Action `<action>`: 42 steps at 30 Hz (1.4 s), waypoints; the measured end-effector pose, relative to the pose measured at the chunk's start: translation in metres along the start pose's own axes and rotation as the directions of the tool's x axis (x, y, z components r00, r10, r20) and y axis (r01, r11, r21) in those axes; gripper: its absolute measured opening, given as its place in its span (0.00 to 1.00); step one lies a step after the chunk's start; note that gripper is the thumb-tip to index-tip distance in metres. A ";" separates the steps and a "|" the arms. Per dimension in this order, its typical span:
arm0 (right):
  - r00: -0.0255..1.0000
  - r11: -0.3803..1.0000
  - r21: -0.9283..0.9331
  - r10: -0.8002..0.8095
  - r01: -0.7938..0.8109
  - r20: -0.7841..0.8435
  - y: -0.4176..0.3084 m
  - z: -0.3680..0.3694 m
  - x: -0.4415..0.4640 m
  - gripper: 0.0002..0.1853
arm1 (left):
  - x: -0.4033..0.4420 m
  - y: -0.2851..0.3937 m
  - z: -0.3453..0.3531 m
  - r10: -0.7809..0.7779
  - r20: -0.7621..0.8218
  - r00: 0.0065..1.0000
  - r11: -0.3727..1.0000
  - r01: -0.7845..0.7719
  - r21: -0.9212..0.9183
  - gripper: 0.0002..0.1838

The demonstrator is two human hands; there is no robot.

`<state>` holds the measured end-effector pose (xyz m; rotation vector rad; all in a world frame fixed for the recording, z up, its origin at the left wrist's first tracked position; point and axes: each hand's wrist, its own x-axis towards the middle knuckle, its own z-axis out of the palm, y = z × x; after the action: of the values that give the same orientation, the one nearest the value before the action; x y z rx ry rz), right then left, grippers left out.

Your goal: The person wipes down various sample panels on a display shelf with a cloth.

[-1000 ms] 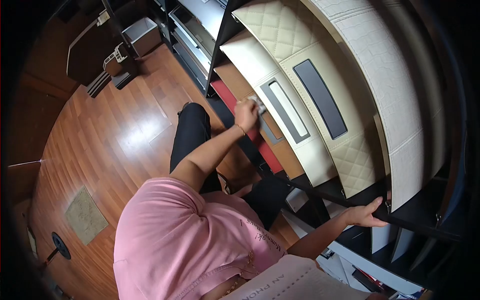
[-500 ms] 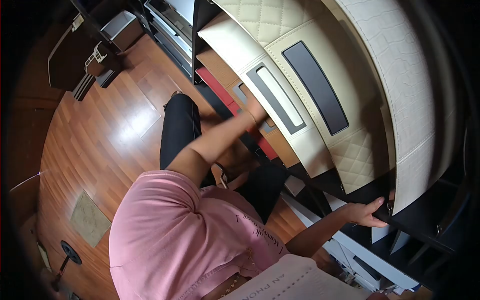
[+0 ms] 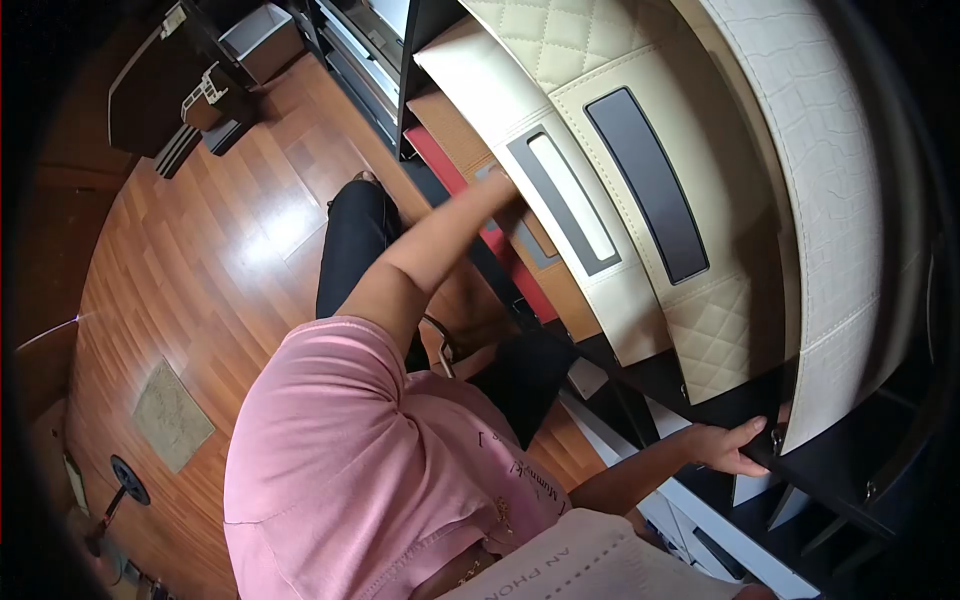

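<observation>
My left hand (image 3: 498, 186) reaches in behind a cream leather-look panel (image 3: 558, 205) with a grey-framed slot; its fingers are hidden. Close to it are a brown panel (image 3: 576, 305) and a red panel (image 3: 432, 157). My right hand (image 3: 727, 447) is closed at the front edge of a black shelf (image 3: 728, 400), thumb on top and apart from the curled fingers. Above it hang a quilted cream panel (image 3: 720, 345) with a dark inset and a white crocodile-textured panel (image 3: 835, 320). Small metal fittings show by the panels' lower corners.
My knees in dark trousers (image 3: 350, 240) are against the unit. White boards (image 3: 735, 560) stand in the lower black compartments. A wooden floor (image 3: 230, 270), a mat (image 3: 173, 415) and a white box (image 3: 262, 42) lie to the left.
The view has shifted slightly. My left hand has gone further behind the cream panel, with less of it visible. My right hand remains at the shelf edge.
</observation>
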<state>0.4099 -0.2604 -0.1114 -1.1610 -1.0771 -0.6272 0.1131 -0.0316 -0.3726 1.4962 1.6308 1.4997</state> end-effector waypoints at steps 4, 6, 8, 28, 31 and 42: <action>0.999 1.000 0.005 -0.030 0.030 -0.021 0.002 0.000 0.002 0.23 | 0.043 -0.019 -0.054 -0.251 -0.230 0.940 0.964 0.264 0.024 0.17; 0.999 0.999 0.021 -0.027 0.027 -0.020 -0.004 0.004 0.002 0.23 | 0.016 -0.027 -0.045 -0.020 -0.186 0.982 0.931 0.086 0.356 0.20; 0.999 1.000 -0.014 -0.002 0.001 -0.036 -0.008 0.005 0.000 0.23 | -0.032 -0.029 -0.032 0.088 -0.055 0.995 0.866 -0.049 0.498 0.26; 0.983 0.984 -0.059 0.163 -0.168 -0.081 -0.012 0.002 0.000 0.31 | 0.119 -0.044 -0.094 -0.727 -0.093 0.680 0.405 0.316 -0.858 0.17; 0.979 0.980 -0.065 0.182 -0.188 -0.086 -0.016 0.002 0.000 0.34 | 0.095 -0.038 -0.077 -0.712 -0.208 0.670 0.676 0.575 -0.461 0.29; 0.961 0.960 0.168 0.246 -0.223 -0.128 -0.014 0.008 0.001 0.36 | -0.034 0.077 -0.033 -0.538 0.087 0.838 0.508 0.405 -0.760 0.11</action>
<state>0.3951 -0.2575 -0.1046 -1.0721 -0.8304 -0.4295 0.1252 -0.0898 -0.3045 0.4035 1.0854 1.6689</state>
